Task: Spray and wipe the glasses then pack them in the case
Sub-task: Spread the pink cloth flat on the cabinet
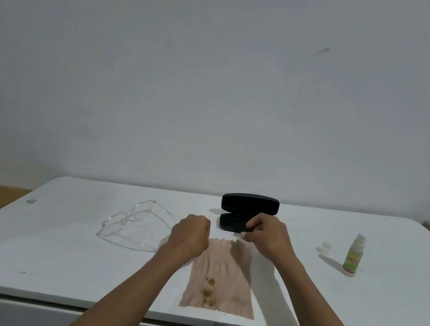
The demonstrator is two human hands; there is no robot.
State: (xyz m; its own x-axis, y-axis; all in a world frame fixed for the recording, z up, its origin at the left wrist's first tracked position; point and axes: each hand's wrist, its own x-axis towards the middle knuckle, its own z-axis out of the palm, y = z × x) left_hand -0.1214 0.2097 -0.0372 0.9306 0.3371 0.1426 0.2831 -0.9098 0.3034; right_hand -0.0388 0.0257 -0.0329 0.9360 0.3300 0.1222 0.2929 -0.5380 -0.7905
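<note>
Both hands work at the far edge of a pink cloth (219, 275) lying flat on the white table (48, 257). Left hand (191, 234) is fisted over the cloth's left corner; any grip is hidden. Right hand (267, 236) pinches the right corner. Cloth is soft, rippled, stained brown. Behind the hands, a black oblong case (245, 211) stands ajar. Clear-framed glasses (135, 219) lie left. Right: a spray bottle (354, 255), green label unreadable, beside its clear cap (326, 247).
</note>
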